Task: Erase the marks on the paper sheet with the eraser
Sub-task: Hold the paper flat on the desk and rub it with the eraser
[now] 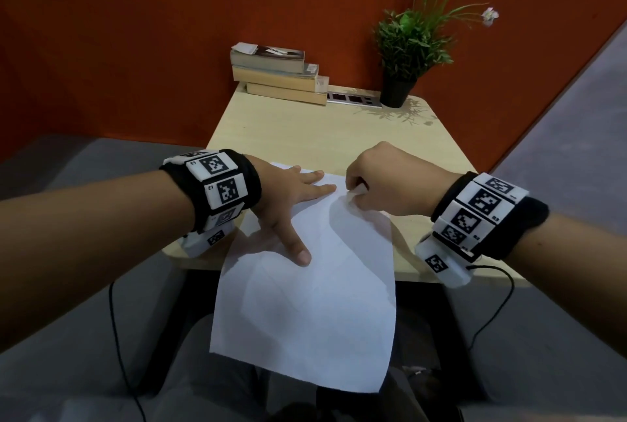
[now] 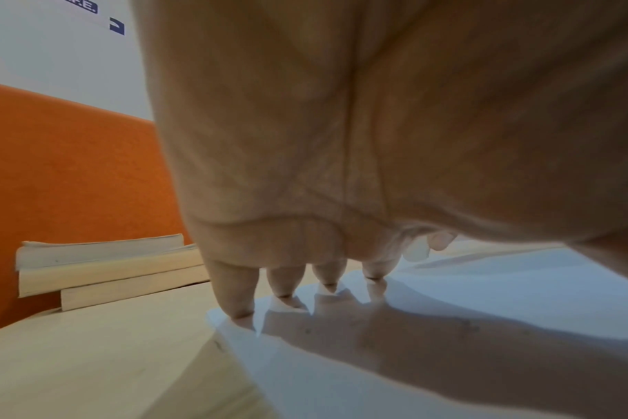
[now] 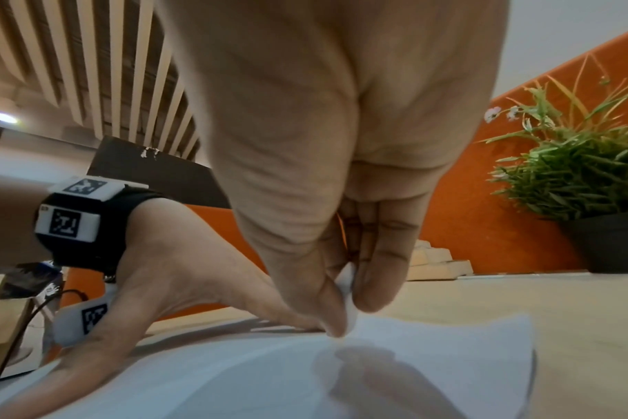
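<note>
Head view: the sheet [image 1: 305,286] overhangs the near edge of the table [image 1: 305,130], its near half unsupported above the person's lap. Only the far half lies on the tabletop. The left hand [image 1: 288,204] lies flat on that half, fingers straight and spread, thumb pointing toward the near edge, pinning the sheet. The right hand [image 1: 380,181] is just right of it, at the sheet's far right corner, thumb and fingers pinched on a small white eraser [image 3: 348,294], whose tip meets the paper.

Judged step: rubbing is in hand at the far right corner. No marks can be made out on the sheet. The next stroke calls for short passes and firm left-hand pressure, since that corner lifts slightly and could crumple.

Beyond the sheet, bare tabletop gives room. Books [image 1: 278,72] and a plant [image 1: 407,58] stand at the table's far edge, well apart from the sheet.
</note>
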